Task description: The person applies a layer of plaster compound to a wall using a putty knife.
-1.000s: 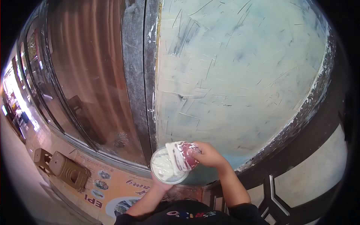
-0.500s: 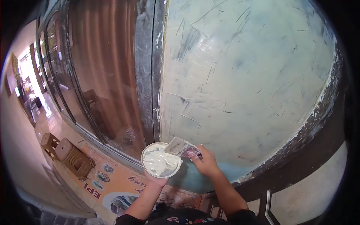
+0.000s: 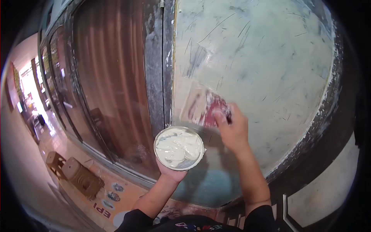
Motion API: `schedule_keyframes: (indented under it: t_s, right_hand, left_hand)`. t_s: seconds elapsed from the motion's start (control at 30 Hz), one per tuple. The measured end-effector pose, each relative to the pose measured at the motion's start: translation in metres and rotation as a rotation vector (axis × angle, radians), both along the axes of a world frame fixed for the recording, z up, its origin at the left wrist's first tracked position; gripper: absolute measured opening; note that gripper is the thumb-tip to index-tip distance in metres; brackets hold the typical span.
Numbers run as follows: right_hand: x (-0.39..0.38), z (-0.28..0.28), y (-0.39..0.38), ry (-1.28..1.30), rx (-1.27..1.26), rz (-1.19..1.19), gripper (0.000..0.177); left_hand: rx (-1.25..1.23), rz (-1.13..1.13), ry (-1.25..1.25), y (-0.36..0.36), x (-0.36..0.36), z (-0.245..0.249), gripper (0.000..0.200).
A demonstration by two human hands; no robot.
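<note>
My left hand (image 3: 172, 172) supports a round tub (image 3: 180, 168) from below, its fingers mostly hidden under it. Creamy white putty (image 3: 177, 145) fills the tub, smeared and ridged on top. Above and to the right, my right hand (image 3: 234, 127) is closed round the reddish, putty-smeared handle of a putty knife (image 3: 199, 104). The knife's broad, pale blade points up and left and overlaps the wall panel (image 3: 266, 85) in this view. That panel carries a pale coat with dark scratches and grey patches.
Left of the panel runs a dark frame post (image 3: 155, 73), then glass with a brown curtain (image 3: 112, 65) behind it. Brown stacked plastic stools (image 3: 83, 176) stand on the floor at lower left, near an orange printed banner (image 3: 116, 195). A dark border (image 3: 309, 143) edges the panel's right side.
My right hand has lifted the putty knife from the tub's rim, up and right to in front of the panel. The tub in my left hand has risen slightly and shifted right.
</note>
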State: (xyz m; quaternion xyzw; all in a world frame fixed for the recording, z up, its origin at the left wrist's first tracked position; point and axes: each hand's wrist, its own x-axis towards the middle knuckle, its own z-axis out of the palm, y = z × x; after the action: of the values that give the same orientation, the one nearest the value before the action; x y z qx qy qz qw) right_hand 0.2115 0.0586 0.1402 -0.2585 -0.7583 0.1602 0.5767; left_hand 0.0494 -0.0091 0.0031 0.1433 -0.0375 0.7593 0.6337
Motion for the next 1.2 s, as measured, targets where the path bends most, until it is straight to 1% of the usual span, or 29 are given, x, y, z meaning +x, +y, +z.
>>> schedule_keyframes:
  t_s: [0.1, 0.13, 0.17, 0.2, 0.23, 0.27, 0.3, 0.37, 0.4, 0.47, 0.5, 0.57, 0.6, 0.67, 0.73, 0.77, 0.8, 0.83, 0.9, 0.93, 0.97, 1.03, 1.13, 1.17, 1.2]
  right_hand:
    - [-0.021, 0.062, 0.011, -0.05, 0.106, -0.139, 0.026]
    - [-0.028, 0.077, 0.021, -0.078, 0.136, -0.212, 0.025]
    - [-0.031, 0.087, 0.031, -0.106, 0.163, -0.286, 0.025]
    - [-0.028, 0.091, 0.039, -0.103, 0.166, -0.302, 0.025]
    - [-0.019, 0.093, 0.049, -0.135, 0.178, -0.381, 0.026]
    - [-0.009, 0.093, 0.054, -0.167, 0.186, -0.463, 0.027]
    - [0.003, 0.091, 0.05, -0.163, 0.19, -0.486, 0.027]
    - [0.019, 0.092, 0.03, -0.055, -0.015, -0.357, 0.029]
    - [0.014, 0.094, 0.026, -0.055, -0.01, -0.369, 0.029]
    - [-0.003, 0.093, 0.019, 0.061, 0.081, -0.199, 0.031]
    - [-0.017, 0.092, 0.017, 0.069, 0.081, -0.214, 0.031]
    - [-0.041, 0.093, 0.015, -0.186, 0.086, -0.299, 0.029]
    - [-0.039, 0.092, 0.024, -0.32, 0.13, -0.484, 0.028]
    - [-0.015, 0.083, 0.034, -0.297, 0.112, -0.557, 0.028]
    - [0.004, 0.087, 0.032, -0.284, 0.118, -0.624, 0.028]
    - [0.01, 0.089, 0.022, -0.162, 0.054, -0.496, 0.029]
    - [0.01, 0.092, 0.015, -0.041, -0.012, -0.362, 0.03]
    - [0.004, 0.095, 0.015, -0.043, -0.017, -0.361, 0.03]
    - [-0.024, 0.103, 0.015, -0.046, 0.026, -0.21, 0.03]
    - [-0.038, 0.104, 0.023, -0.157, 0.153, -0.34, 0.032]
    - [-0.049, 0.104, 0.031, -0.244, 0.182, -0.406, 0.034]
    - [-0.05, 0.107, 0.038, -0.326, 0.189, -0.564, 0.035]
    - [-0.009, 0.103, 0.04, -0.257, 0.123, -0.592, 0.033]
    - [0.002, 0.1, 0.036, -0.197, 0.126, -0.507, 0.031]
    - [0.008, 0.096, 0.028, -0.131, 0.127, -0.422, 0.029]
  left_hand:
    - [0.018, -0.039, 0.062, 0.004, -0.015, 0.013, 0.067]
    - [0.043, -0.085, 0.039, 0.0, -0.02, 0.022, 0.067]
    - [0.048, -0.098, 0.044, 0.0, -0.026, 0.022, 0.067]
    - [0.118, -0.174, -0.036, -0.001, -0.034, 0.019, 0.068]
    - [0.185, -0.254, -0.117, -0.002, -0.043, 0.014, 0.068]
    - [0.17, -0.261, -0.112, -0.001, -0.052, 0.007, 0.069]
    - [0.175, -0.283, -0.108, -0.003, -0.06, 0.004, 0.069]
    - [0.142, -0.253, 0.018, -0.005, -0.072, 0.006, 0.07]
    - [0.093, -0.263, 0.07, -0.003, -0.08, 0.005, 0.07]
    - [0.08, -0.293, 0.041, 0.0, -0.088, 0.003, 0.072]
    - [0.068, -0.316, 0.012, 0.003, -0.092, 0.003, 0.074]
    - [0.05, -0.335, 0.066, 0.006, -0.095, 0.006, 0.075]
    - [0.055, -0.354, 0.08, 0.006, -0.096, 0.006, 0.073]
    - [0.048, -0.384, 0.078, 0.002, -0.101, 0.006, 0.07]
    - [0.06, -0.408, 0.051, 0.002, -0.108, -0.001, 0.07]
    - [0.061, -0.416, 0.023, 0.002, -0.112, -0.005, 0.071]
    - [0.042, -0.395, 0.069, 0.004, -0.114, -0.008, 0.071]
    - [0.037, -0.394, 0.067, 0.005, -0.115, -0.009, 0.071]
    - [0.078, -0.45, 0.098, 0.006, -0.113, -0.008, 0.071]
    - [0.064, -0.467, 0.079, 0.006, -0.111, -0.006, 0.07]
    - [0.061, -0.469, 0.079, 0.006, -0.108, -0.006, 0.07]
    - [-0.032, -0.44, 0.129, 0.005, -0.108, -0.006, 0.077]
    - [-0.053, -0.465, 0.077, 0.005, -0.116, -0.009, 0.075]
    - [-0.068, -0.47, 0.04, 0.003, -0.118, -0.011, 0.074]
    - [-0.061, -0.468, 0.063, 0.002, -0.121, -0.012, 0.073]
